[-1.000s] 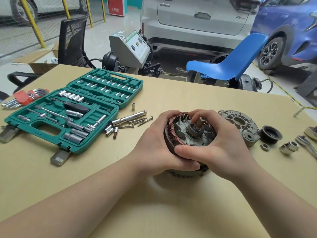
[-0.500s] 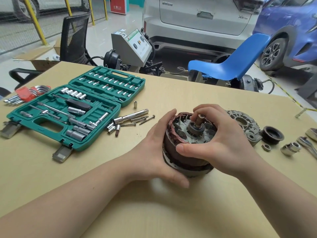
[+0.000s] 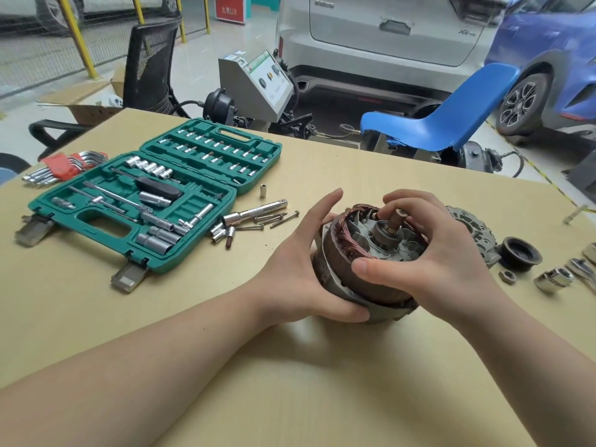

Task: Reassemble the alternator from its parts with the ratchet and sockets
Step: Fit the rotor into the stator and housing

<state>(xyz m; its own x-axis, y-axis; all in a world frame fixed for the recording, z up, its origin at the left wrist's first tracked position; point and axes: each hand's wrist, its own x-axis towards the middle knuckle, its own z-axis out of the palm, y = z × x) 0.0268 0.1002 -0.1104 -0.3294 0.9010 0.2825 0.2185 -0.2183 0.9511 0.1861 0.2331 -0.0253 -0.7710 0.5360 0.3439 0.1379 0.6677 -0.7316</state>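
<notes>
Now tilted alternator [image 3: 364,253] in both hands, rear cover [image 3: 474,230] behind

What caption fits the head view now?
Both hands, left hand and right hand, hold the tilted alternator beside the open socket case.

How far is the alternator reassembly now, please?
Done: the rotor sits inside the stator of the alternator body. In hand: the left hand and right hand hold that body tilted. Left: the end cover, pulley, nut and long bolts lie loose on the table.
</notes>
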